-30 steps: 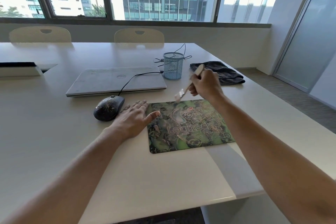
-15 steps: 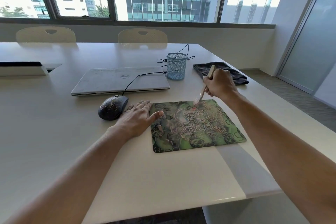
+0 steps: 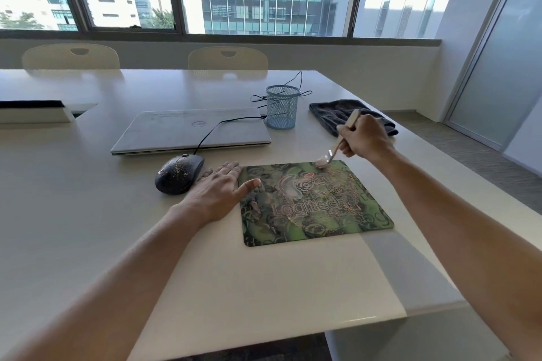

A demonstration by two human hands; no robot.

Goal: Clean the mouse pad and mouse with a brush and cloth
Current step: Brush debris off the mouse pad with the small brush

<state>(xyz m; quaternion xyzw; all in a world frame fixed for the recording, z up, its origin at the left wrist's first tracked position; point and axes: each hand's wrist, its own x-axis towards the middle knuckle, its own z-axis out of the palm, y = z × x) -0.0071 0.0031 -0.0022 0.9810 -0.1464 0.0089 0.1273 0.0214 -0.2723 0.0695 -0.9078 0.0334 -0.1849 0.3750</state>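
A green patterned mouse pad point(image 3: 316, 205) lies on the white table point(image 3: 88, 214), with fine crumbs scattered over its middle and right. My left hand point(image 3: 217, 193) rests flat at the pad's left edge, thumb on the pad. My right hand point(image 3: 363, 138) grips a small pale-handled brush point(image 3: 340, 143); its bristles touch the pad's far edge. A black wired mouse point(image 3: 179, 173), speckled with crumbs, sits left of my left hand. A dark cloth point(image 3: 331, 114) lies crumpled behind my right hand.
A closed silver laptop point(image 3: 190, 132) lies behind the mouse, whose cable runs across it. A blue mesh pen cup point(image 3: 282, 107) stands to its right. Two pale chairs point(image 3: 227, 58) line the table's far side. The table's right edge runs close to the pad.
My right hand has carried the brush to the right along the pad's far edge. My left hand has stayed put on the pad's left side.
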